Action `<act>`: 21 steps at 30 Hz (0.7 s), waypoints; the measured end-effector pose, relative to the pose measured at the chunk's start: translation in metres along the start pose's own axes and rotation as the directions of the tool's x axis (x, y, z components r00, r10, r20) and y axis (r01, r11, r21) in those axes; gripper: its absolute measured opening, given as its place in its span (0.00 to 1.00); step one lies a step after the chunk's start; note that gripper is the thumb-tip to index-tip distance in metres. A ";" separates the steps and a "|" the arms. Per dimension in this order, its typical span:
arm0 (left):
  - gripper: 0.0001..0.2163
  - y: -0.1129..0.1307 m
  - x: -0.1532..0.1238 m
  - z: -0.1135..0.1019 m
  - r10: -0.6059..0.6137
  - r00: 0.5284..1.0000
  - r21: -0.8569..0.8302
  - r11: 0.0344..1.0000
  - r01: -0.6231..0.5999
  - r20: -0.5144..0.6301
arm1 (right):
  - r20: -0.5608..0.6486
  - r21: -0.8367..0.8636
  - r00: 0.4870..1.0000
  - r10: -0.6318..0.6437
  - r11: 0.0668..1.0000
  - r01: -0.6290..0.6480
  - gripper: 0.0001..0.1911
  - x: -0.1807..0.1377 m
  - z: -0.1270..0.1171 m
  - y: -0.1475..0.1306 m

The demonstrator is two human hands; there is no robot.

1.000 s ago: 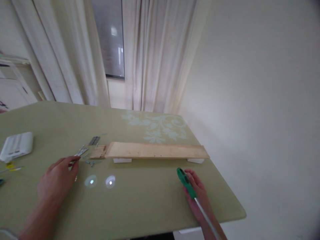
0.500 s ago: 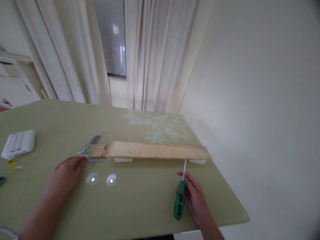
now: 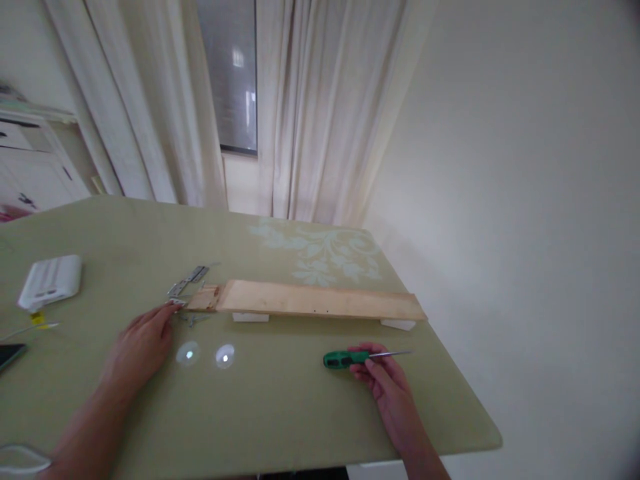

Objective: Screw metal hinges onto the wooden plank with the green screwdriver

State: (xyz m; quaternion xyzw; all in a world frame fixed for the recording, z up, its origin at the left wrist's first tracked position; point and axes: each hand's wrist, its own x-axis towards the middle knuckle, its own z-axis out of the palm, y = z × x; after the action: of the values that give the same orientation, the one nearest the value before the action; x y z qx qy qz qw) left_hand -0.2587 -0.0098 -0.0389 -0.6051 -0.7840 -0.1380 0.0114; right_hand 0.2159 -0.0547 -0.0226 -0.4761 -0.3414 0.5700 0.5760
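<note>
My right hand (image 3: 383, 377) pinches a green-handled screwdriver (image 3: 345, 359) where handle meets shaft. The tool lies level over the table, its metal tip pointing right. A long wooden board (image 3: 320, 301) rests on two small white blocks just beyond it. My left hand (image 3: 143, 343) lies flat on the green table (image 3: 280, 407), fingers stretched toward a scatter of metal hinges and screws (image 3: 187, 285) at the board's left end. Its fingertips reach the nearest small metal pieces; whether they grip one I cannot make out.
A white box (image 3: 50, 280) sits at the far left, with a yellow-tagged wire (image 3: 35, 323) and a dark phone edge (image 3: 10, 353) nearer me. The table's right edge falls off near the wall. Curtains and a window stand behind.
The screwdriver has swung in my right hand from upright, tip toward the board, to lying level with the tip pointing right. My left hand crept slightly toward the hinges.
</note>
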 end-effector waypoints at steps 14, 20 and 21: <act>0.28 0.039 0.006 -0.013 0.133 0.972 -0.233 0.956 -0.178 -0.194 | -0.024 0.004 0.999 -0.044 0.999 0.045 0.24 -0.011 -0.004 0.003; 0.39 0.113 0.029 -0.033 0.556 0.831 -0.143 0.824 -0.548 0.025 | 0.153 -0.203 0.969 -0.196 0.953 0.224 0.19 0.001 -0.022 -0.028; 0.41 0.123 0.034 -0.036 0.584 0.808 -0.122 0.810 -0.573 0.081 | 0.199 -0.401 0.949 -0.244 0.864 0.306 0.18 0.009 -0.030 -0.041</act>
State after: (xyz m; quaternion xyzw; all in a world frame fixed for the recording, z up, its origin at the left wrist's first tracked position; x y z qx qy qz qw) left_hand -0.1560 0.0427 0.0268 -0.8219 -0.5546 -0.1288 -0.0201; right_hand 0.2583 -0.0467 0.0053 -0.4951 -0.5621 0.4258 0.5076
